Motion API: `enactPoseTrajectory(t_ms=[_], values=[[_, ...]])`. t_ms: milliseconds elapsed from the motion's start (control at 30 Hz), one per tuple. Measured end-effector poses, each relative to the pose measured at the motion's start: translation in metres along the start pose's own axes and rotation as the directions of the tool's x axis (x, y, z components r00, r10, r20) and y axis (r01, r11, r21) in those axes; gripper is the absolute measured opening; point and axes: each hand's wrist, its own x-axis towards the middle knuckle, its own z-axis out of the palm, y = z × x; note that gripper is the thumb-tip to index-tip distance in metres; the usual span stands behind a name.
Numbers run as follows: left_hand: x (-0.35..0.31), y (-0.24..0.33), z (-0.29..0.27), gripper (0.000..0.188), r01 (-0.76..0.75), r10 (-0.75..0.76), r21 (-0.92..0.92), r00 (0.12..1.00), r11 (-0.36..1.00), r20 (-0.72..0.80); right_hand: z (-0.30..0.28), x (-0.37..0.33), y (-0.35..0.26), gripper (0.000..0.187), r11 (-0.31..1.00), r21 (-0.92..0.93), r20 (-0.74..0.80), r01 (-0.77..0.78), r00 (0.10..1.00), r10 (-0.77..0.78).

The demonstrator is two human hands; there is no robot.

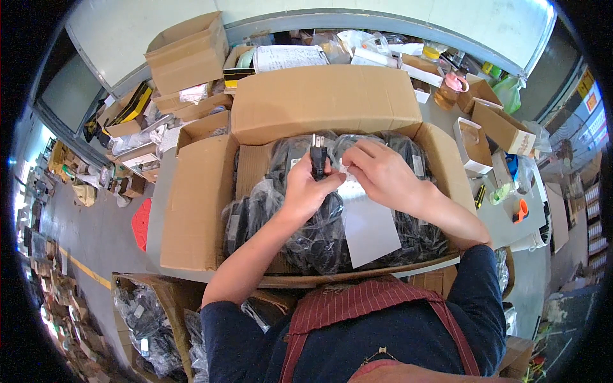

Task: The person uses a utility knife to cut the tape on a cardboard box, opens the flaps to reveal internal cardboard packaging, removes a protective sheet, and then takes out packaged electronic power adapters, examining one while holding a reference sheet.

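My left hand (pixel 305 193) is closed round a black power cord plug (pixel 318 163), its metal prongs pointing up and away from me. Close by on the right, my right hand (pixel 386 175) pinches its fingertips together; a tiny whitish bit shows at them, too small to name. Below that hand, a white sheet (pixel 371 235) with a shiny upper part lies on clear plastic bags of black corded items (pixel 313 247). These bags fill a large open cardboard box (pixel 325 99), whose flaps are folded outward.
Another carton (pixel 147 325) of bagged black items stands low at the left. Small boxes, papers and an amber jug (pixel 449 89) crowd the table's far side. At the right lie an orange tape roll (pixel 520 210) and a yellow-black cutter (pixel 480 195).
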Motion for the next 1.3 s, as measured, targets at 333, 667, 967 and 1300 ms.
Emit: enactPoseTrajectory(t_ms=[333,667,967,1300], values=[[0.001,0.005,0.001,0.025,0.072,-0.071,-0.106,0.997,0.992,0.013,0.010,-0.011,0.002,0.026,0.973,-0.146,-0.045,0.181,0.981,-0.189],[0.004,0.010,0.000,0.018,0.171,-0.161,-0.089,0.981,0.981,0.110,-0.013,-0.009,0.028,0.009,0.802,0.514,0.113,-0.303,0.951,0.287],[-0.001,0.011,0.004,0.020,0.208,-0.179,-0.117,0.960,0.971,0.215,-0.014,-0.004,0.033,0.009,0.503,0.756,0.283,-0.420,0.902,0.327],[-0.004,0.010,0.004,0.017,0.192,-0.158,-0.134,0.961,0.972,0.227,0.003,0.000,0.022,0.009,0.876,0.459,-0.011,-0.151,0.984,0.176]])
